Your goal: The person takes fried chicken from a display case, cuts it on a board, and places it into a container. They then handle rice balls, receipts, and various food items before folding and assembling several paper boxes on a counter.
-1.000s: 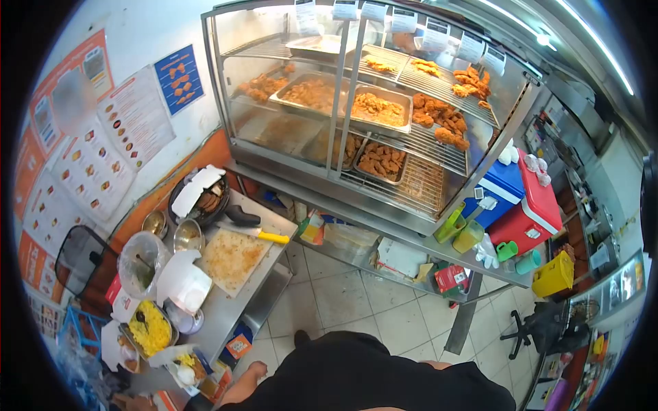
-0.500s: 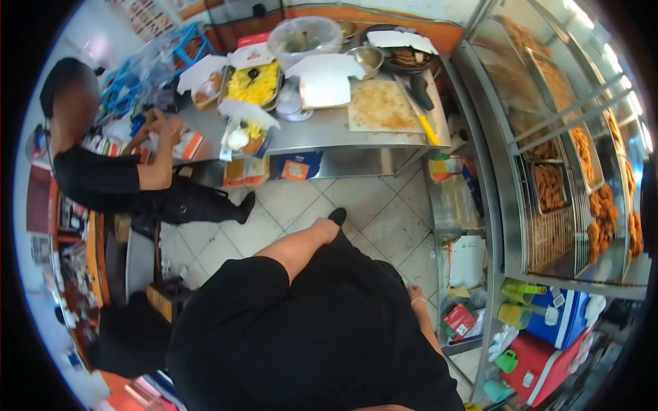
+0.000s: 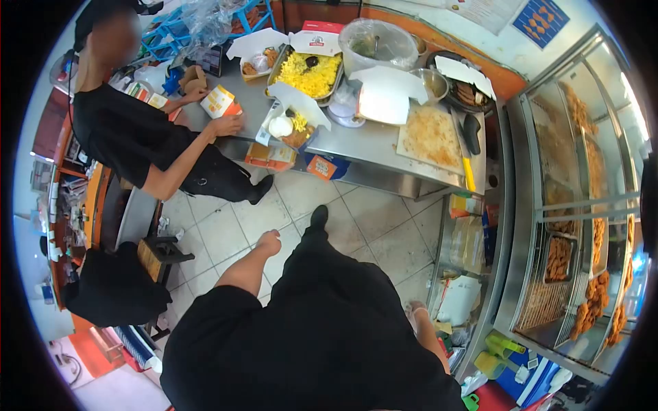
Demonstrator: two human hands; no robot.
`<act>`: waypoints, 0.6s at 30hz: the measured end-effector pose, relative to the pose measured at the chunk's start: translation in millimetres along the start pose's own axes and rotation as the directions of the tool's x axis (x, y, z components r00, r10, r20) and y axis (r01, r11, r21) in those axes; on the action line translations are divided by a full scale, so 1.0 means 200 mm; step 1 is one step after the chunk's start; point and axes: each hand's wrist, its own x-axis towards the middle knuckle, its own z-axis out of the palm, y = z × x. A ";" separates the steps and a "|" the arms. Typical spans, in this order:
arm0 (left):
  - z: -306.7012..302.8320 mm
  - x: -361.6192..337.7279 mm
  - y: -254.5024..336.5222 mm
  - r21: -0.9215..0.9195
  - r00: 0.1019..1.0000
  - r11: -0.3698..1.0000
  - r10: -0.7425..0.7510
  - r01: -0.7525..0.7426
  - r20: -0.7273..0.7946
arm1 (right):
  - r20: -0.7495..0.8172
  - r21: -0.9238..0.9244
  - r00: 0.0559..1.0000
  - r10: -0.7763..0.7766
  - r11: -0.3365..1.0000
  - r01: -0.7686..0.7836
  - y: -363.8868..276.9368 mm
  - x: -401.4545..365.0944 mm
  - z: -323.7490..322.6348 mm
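My left hand (image 3: 271, 242) hangs over the tiled floor, fingers curled in loosely, with nothing visible in it. My right hand (image 3: 415, 309) hangs beside my right hip, close to the lower shelf unit; its fingers are partly hidden and blurred. Neither hand touches the steel table (image 3: 363, 145) ahead. On that table stand a tray of yellow rice (image 3: 308, 72), an open food box (image 3: 291, 129) holding rice and a white cup, another open white box (image 3: 382, 103), a stained cutting board (image 3: 432, 140) and a yellow-handled knife (image 3: 469, 172).
A co-worker (image 3: 130, 130) at the left end of the table holds a white-and-orange carton (image 3: 221, 104). A heated glass cabinet (image 3: 521, 205) with trays of fried chicken (image 3: 593, 301) lines the right side. A small stool (image 3: 164, 253) stands at left.
My view has turned and moved toward the table. My left hand has swung out leftward from my leg. The co-worker now holds a carton, its printed side showing.
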 end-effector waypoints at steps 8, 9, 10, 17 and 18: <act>-0.79 0.52 0.24 -0.012 0.701 0.915 0.300 -0.403 -0.646 | 0.104 -0.252 0.781 -0.616 0.743 0.619 -1.79 -0.97 0.81; -0.92 0.54 0.31 0.018 0.674 0.905 0.329 -0.424 -0.662 | 0.166 -0.330 0.760 -0.629 0.690 0.644 -1.96 -0.99 0.94; -1.01 0.56 0.36 0.045 0.647 0.895 0.355 -0.444 -0.675 | 0.181 -0.389 0.714 -0.677 0.617 0.684 -2.11 -1.05 1.10; -1.16 0.78 0.32 0.127 0.657 0.873 0.443 -0.471 -0.610 | 0.092 -0.536 0.876 -0.474 0.718 0.445 -2.89 -1.35 1.93; -1.18 0.76 0.32 0.151 0.676 0.871 0.463 -0.468 -0.573 | 0.107 -0.683 0.763 -0.638 0.510 0.522 -2.89 -1.15 1.93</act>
